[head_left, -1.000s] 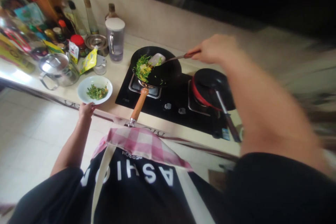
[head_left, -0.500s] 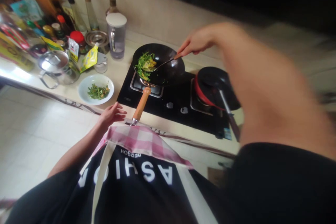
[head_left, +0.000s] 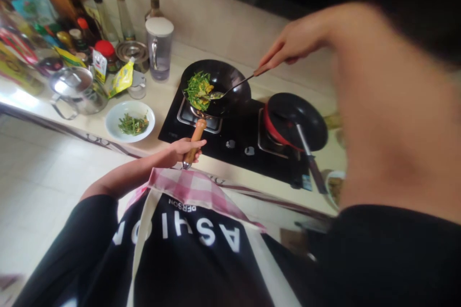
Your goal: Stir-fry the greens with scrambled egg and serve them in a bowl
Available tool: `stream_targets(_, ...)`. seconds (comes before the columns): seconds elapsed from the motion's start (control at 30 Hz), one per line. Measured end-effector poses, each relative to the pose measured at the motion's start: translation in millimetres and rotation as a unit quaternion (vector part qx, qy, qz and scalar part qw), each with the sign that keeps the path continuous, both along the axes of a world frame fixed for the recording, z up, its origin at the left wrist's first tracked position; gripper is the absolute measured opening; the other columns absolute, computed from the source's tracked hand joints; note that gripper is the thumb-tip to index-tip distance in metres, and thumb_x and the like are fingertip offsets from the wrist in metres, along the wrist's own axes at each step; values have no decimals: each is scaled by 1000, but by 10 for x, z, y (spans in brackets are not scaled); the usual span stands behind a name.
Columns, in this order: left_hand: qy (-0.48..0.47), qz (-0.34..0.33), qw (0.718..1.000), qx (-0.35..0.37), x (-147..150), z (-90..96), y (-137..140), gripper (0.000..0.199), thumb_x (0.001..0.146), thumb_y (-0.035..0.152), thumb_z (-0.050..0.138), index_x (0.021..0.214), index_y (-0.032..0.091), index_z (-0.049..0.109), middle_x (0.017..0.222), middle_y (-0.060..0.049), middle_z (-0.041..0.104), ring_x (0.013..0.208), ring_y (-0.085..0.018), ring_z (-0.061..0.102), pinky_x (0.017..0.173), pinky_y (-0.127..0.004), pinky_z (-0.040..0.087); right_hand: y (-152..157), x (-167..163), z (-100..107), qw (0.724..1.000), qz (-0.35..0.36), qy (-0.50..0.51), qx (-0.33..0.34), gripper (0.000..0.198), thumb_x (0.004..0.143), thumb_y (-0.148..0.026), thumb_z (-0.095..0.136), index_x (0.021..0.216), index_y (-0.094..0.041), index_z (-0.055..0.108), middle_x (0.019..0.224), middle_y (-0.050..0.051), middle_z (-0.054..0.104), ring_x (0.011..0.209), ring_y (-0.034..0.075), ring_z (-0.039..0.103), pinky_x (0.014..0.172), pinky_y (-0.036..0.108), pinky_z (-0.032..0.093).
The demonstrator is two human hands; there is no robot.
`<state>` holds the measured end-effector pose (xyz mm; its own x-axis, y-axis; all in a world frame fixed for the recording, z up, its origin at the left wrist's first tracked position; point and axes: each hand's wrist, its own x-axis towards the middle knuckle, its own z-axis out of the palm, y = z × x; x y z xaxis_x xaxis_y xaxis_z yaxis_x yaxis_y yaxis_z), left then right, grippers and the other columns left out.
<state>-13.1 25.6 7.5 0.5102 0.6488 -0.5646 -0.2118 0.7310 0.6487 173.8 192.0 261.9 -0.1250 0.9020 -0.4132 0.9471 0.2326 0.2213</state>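
Note:
A black wok (head_left: 234,87) sits on the left burner, its wooden handle (head_left: 199,130) pointing towards me. Green vegetables with yellow pieces (head_left: 197,90) are heaped on the wok's left side. My left hand (head_left: 186,149) is closed round the wok handle, thumb across its top. My right hand (head_left: 286,47) grips the far end of a long metal spoon (head_left: 236,87), whose bowl rests against the right edge of the heap. On the counter left of the stove, a white bowl (head_left: 110,127) holds more of the green vegetables.
A red pan (head_left: 295,122) with a dark-handled utensil (head_left: 311,168) stands on the right burner. Left along the counter are a steel pot (head_left: 75,88), a lidded pitcher (head_left: 159,50) and several bottles. Another bowl (head_left: 328,184) is partly hidden behind my right arm.
My left hand has moved right from beside the handle and closed on it. My right hand has drawn the spoon slightly right and up, away from the heap's middle.

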Motion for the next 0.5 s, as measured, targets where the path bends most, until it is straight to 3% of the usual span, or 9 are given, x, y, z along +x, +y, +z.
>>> stream_targets(0.07,12,24,1000,-3,40,14,-15,29,90,21,73,73,15,50,54,4,50,41,-8,45,43,-22,44,-53,-36,-10,998,-36,-31,-33,34,99,-25,62,131,-19,71,118,3,72,90,11,62,93,31,53)
stream_targets(0.17,22,39,999,-7,81,28,-31,34,85,17,78,69,16,47,52,5,46,40,-6,41,41,-20,40,-154,-154,-51,998,-44,-34,-26,39,100,-23,59,139,-18,65,127,5,68,103,16,65,98,33,52)
stream_targets(0.37,34,41,998,-16,86,52,-38,31,86,12,74,68,15,49,51,4,47,40,-7,42,41,-21,40,-193,-204,68,995,-84,-45,-26,31,99,-21,63,128,-21,72,124,2,70,111,20,63,103,39,50)
stream_targets(0.5,24,48,998,-17,82,44,-47,32,83,11,76,67,15,49,52,4,47,40,-7,42,40,-21,39,-169,-207,-23,997,-57,-44,-19,33,98,-20,63,130,-22,71,121,3,72,104,20,67,100,40,53)
